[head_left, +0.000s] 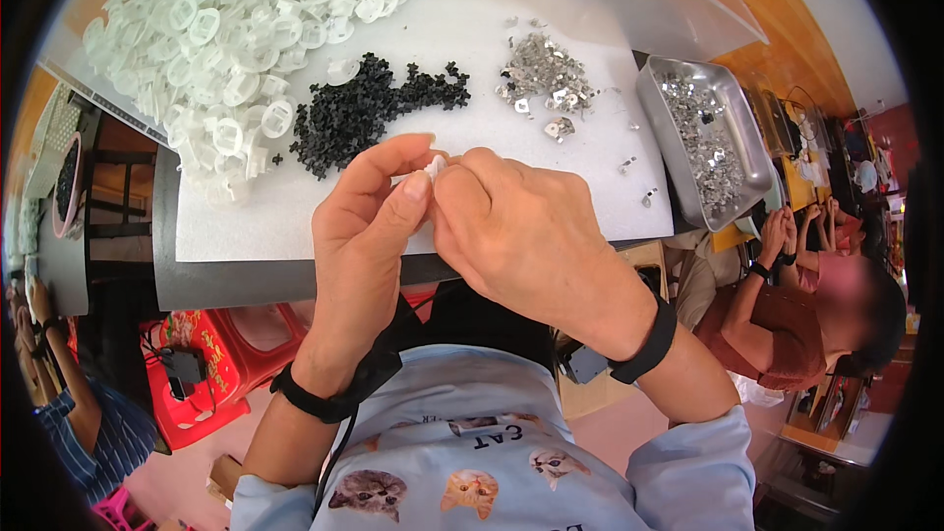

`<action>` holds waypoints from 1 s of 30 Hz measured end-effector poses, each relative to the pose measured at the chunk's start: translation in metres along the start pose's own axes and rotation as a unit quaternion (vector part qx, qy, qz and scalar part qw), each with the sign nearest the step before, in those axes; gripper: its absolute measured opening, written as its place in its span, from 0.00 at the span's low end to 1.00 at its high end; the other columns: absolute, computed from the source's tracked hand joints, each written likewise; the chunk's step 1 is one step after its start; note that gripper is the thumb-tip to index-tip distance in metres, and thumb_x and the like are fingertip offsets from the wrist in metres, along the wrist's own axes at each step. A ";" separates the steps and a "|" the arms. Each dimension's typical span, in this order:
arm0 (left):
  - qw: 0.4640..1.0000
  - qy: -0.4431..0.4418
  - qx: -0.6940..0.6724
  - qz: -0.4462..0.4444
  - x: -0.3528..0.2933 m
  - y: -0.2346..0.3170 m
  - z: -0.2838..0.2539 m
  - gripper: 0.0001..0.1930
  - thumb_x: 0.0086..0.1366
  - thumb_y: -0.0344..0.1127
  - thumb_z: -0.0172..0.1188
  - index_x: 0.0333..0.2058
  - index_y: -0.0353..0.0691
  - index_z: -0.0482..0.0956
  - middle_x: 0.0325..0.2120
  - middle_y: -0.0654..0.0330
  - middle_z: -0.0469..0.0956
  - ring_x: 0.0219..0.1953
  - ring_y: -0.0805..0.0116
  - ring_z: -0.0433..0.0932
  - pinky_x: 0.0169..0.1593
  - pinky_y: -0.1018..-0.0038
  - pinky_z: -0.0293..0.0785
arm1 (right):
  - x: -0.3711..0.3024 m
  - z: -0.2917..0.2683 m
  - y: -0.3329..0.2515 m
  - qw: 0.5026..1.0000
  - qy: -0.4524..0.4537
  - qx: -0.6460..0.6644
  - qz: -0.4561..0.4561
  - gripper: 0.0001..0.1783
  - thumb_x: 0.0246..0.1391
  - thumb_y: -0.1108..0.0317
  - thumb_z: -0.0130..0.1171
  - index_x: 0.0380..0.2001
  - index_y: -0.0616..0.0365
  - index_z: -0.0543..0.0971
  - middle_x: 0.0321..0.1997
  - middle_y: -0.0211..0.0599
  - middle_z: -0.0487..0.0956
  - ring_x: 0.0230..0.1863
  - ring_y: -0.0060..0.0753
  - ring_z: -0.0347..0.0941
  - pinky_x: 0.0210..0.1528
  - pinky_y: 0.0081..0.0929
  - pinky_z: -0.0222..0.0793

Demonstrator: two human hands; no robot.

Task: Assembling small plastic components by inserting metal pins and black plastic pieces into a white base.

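Note:
My left hand (369, 211) pinches a small white plastic piece (435, 167) between thumb and fingers, above the near part of the white foam sheet (246, 241). Against it press the curled fingers of my right hand (521, 221), which cover most of the piece; whether they also hold a smaller part is hidden. Just beyond my hands lies a pile of small black cross-shaped plastic parts (344, 118). Farther left spreads a large heap of translucent white plastic parts with round rims (231, 49). A loose pile of small shiny metal clips (546, 74) sits beyond my right hand.
A metal tray (723, 167) of metal bits stands at the right of the sheet. Several clips (649, 197) lie scattered beside it. A red plastic stool (221, 364) is below at left. People sit at both sides, one in a dark red top (772, 339) at right.

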State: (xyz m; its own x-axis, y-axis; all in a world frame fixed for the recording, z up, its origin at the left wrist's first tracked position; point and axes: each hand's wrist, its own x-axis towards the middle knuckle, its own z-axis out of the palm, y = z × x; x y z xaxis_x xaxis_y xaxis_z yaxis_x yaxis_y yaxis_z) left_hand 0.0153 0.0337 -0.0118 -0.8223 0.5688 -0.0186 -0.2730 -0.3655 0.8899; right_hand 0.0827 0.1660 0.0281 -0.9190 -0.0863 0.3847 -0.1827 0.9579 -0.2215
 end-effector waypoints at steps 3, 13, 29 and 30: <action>0.997 -0.054 -0.004 -0.062 0.002 0.005 -0.002 0.17 0.71 0.33 0.46 0.54 0.30 0.70 0.42 0.59 0.77 0.44 0.75 0.76 0.47 0.78 0.74 | -0.001 -0.001 0.005 0.998 0.008 -0.040 -0.040 0.09 0.43 0.69 0.59 0.24 0.62 0.72 0.24 0.38 0.73 0.22 0.36 0.75 0.20 0.30 0.71; 0.995 -0.059 -0.013 -0.079 0.007 0.008 -0.008 0.15 0.70 0.34 0.51 0.50 0.33 0.74 0.35 0.56 0.79 0.32 0.75 0.77 0.36 0.80 0.75 | 0.009 -0.023 0.052 0.995 -0.043 0.090 -0.006 0.05 0.52 0.70 0.53 0.32 0.58 0.75 0.30 0.38 0.75 0.36 0.45 0.75 0.31 0.38 0.72; 0.996 -0.036 -0.046 -0.071 0.008 0.005 -0.017 0.15 0.68 0.32 0.50 0.49 0.29 0.74 0.41 0.48 0.79 0.33 0.69 0.79 0.40 0.75 0.77 | 0.038 -0.013 0.104 0.985 -0.156 -0.076 -0.007 0.05 0.52 0.73 0.52 0.27 0.63 0.75 0.32 0.44 0.77 0.35 0.51 0.75 0.36 0.42 0.70; 0.995 -0.044 -0.056 -0.072 0.007 0.005 -0.018 0.14 0.68 0.32 0.51 0.48 0.30 0.74 0.40 0.51 0.79 0.35 0.69 0.79 0.40 0.75 0.76 | 0.037 -0.013 0.105 0.985 -0.155 -0.071 -0.011 0.05 0.52 0.73 0.51 0.27 0.63 0.75 0.31 0.45 0.77 0.34 0.52 0.75 0.36 0.42 0.71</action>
State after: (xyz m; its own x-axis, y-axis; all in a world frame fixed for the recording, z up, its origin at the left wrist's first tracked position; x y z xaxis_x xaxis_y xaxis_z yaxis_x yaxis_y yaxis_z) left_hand -0.0010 0.0231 -0.0156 -0.7246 0.6822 -0.0975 -0.4426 -0.3523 0.8246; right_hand 0.0342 0.2668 0.0306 -0.9822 -0.1651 0.0899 -0.1723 0.9818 -0.0795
